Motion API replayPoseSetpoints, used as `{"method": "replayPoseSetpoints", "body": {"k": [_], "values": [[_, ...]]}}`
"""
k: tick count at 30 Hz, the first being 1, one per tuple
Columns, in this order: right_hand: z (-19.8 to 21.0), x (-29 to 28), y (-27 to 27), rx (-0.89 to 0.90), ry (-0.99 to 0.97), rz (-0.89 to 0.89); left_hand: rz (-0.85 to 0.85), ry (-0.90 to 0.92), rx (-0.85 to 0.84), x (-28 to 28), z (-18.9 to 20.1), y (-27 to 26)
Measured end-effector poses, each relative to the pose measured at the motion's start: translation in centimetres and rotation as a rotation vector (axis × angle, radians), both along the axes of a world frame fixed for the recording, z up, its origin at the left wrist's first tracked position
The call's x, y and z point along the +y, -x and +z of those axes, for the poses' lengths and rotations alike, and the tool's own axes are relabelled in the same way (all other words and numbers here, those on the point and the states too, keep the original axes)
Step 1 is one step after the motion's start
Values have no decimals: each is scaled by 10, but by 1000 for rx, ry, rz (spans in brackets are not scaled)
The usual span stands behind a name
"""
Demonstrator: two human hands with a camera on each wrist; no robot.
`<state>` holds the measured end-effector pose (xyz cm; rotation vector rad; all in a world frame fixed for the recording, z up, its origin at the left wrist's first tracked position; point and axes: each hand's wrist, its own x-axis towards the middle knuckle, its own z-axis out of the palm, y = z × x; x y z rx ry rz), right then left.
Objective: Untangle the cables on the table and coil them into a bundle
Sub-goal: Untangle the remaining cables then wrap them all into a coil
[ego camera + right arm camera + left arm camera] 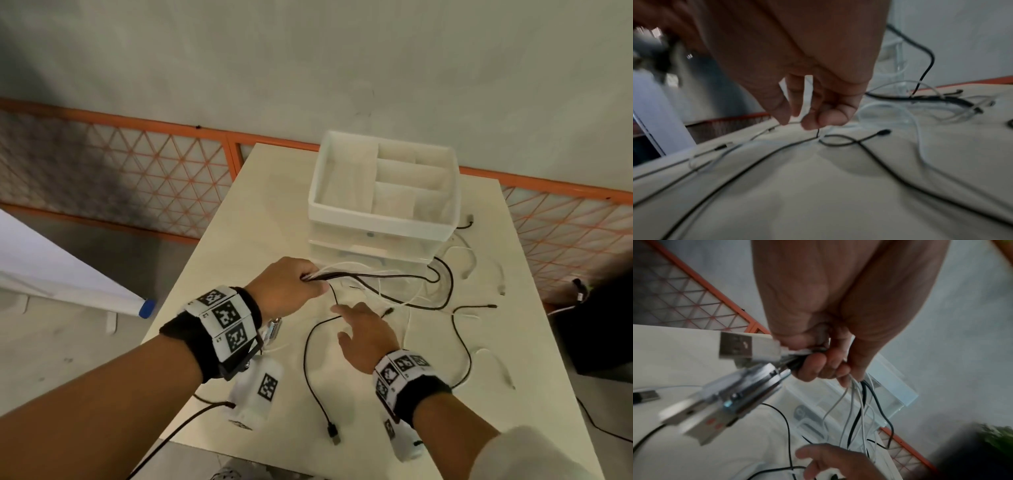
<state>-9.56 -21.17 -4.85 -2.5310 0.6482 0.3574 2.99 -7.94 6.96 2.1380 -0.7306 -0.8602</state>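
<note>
Head: left hand [287, 287] grips the cables [376, 274], which trail right across the table [239, 212]; right hand [366, 335] hovers nearer the black cable [308, 349]. Left wrist: plugs [735, 347] stick out behind the fist. Right wrist: fingers [777, 107] loosely curled, possibly empty; the cable lies directly below.

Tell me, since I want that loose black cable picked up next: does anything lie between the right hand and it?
Nothing visible does. The right hand hovers open just above the black cable on the table, while the left hand grips the gathered cables.

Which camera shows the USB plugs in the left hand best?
Left wrist: the USB plugs fill the foreground, jutting from the left hand. In the head view the wrist hides all but one; the right wrist shows only a blur.
</note>
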Motion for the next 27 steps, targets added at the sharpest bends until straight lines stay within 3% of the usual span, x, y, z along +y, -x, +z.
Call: {"method": "replayPoseSetpoints", "body": {"k": [3,8,13,18,22,27], "values": [[-14,13,-17,122,111,-83,3,15,28,4,0,-6],[-10,12,-24,78,216,-183,68,33,129,12,-4,-21],[49,6,-20,-171,160,-211,132,52,241,15,-10,-33],[134,-10,-12,-668,36,-303,87,87,371,17,-12,-35],[168,-6,-9,-648,-189,-273,68,165,421,13,-7,-38],[174,-6,-2,-670,-209,-266,165,240,361,7,8,-46]]}}
